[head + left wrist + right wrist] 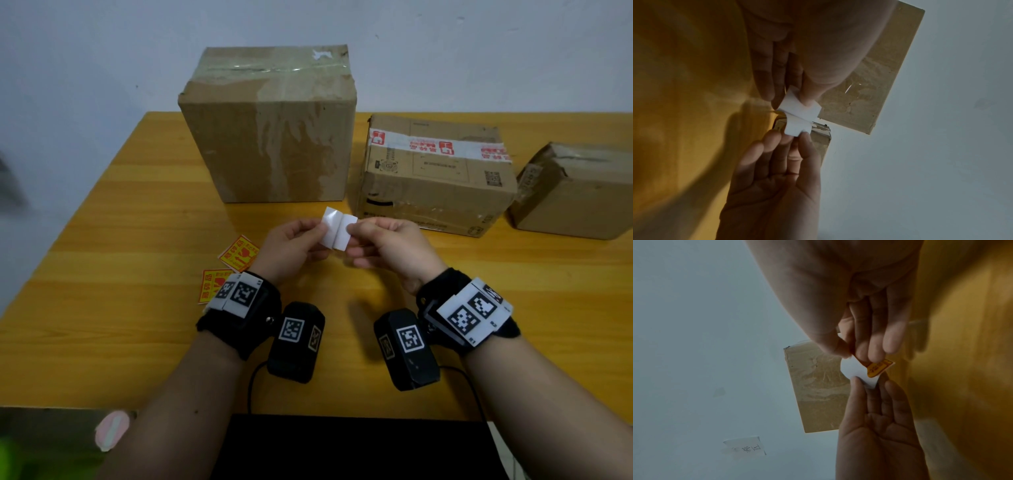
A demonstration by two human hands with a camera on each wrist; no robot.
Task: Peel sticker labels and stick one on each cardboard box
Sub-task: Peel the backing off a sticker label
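A sticker label (pixel 337 230) is held above the table with its white backing towards me. My left hand (pixel 320 228) pinches its left half and my right hand (pixel 351 228) pinches its right half. The backing is creased down the middle. In the right wrist view the label's (pixel 856 372) yellow and red face (pixel 877 368) curls away from the white backing between my right hand (pixel 854 354) and left hand (pixel 872 386). Three cardboard boxes stand behind: a tall one (pixel 270 126), a taped one (pixel 435 174) and a smaller one (pixel 575 192) at the right.
Two more yellow and red stickers (pixel 239 253) (pixel 214 284) lie on the wooden table (pixel 137 212) left of my left wrist. A white wall rises behind the boxes. A black surface (pixel 356 445) sits at the near table edge.
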